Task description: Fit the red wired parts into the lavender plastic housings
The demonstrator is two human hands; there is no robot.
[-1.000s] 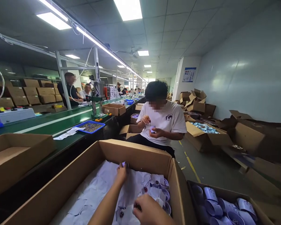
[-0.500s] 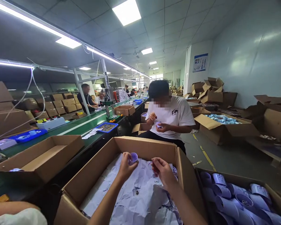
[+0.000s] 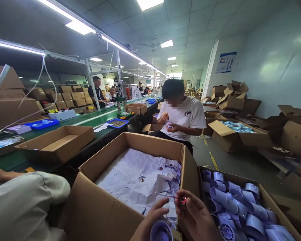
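My left hand [image 3: 150,221] is low in the view, at the near edge of the big cardboard box. Its fingers are around a purple plastic cup [image 3: 162,231], mouth facing up, with some structure visible inside. Just to the right, my right hand [image 3: 197,216] pinches a small red part [image 3: 183,200] with what looks like a thin wire running toward the left fingers. The two hands are close together. Crumpled white paper [image 3: 130,177] lies in the box beyond them, with a few small red and dark parts on top.
An open cardboard box [image 3: 80,187] stands before me. To its right, another box holds several purple cylinders [image 3: 230,201]. A co-worker in a white shirt [image 3: 194,110] sits opposite. At the left runs a green conveyor [image 3: 102,113] with a blue tray [image 3: 117,123]; a person's light-coloured clothing [image 3: 22,201] is nearby.
Both hands have come back toward me and closer together, the left with the purple cup and the right with the small red part. The view has shifted.
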